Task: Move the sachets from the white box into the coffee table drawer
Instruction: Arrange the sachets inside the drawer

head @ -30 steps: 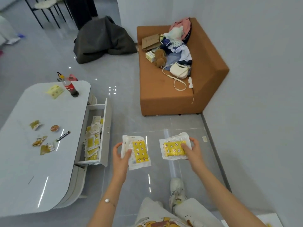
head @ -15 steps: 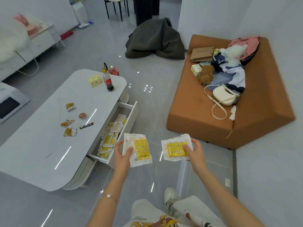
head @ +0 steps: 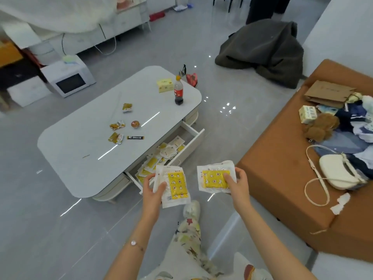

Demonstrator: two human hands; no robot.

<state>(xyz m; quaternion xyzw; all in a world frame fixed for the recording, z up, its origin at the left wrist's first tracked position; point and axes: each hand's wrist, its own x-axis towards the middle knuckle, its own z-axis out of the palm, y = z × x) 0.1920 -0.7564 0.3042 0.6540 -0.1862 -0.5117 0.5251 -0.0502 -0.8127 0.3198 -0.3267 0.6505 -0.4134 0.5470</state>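
My left hand (head: 152, 190) grips a small stack of white sachets with yellow star-print panels (head: 175, 186), held upright just in front of the drawer's near corner. My right hand (head: 238, 184) holds a second stack of the same sachets (head: 214, 177) lying sideways, a little to the right. The white coffee table (head: 80, 158) stands at the left, and its drawer (head: 191, 146) is pulled out toward the sofa. Several sachets (head: 163, 156) lie heaped inside the drawer. The white box is not in view.
On the table stand a cola bottle (head: 178, 91), a yellow box (head: 165, 85) and several snack wrappers (head: 118, 130). An orange sofa (head: 286, 178) with a white handbag (head: 337, 172) and clothes fills the right. A dark coat (head: 262, 53) and a microwave (head: 69, 79) sit on the floor.
The view has swung left and nearer to the table, so the open drawer now lies just beyond my hands. Both hands still hold their sachets in the same grip.
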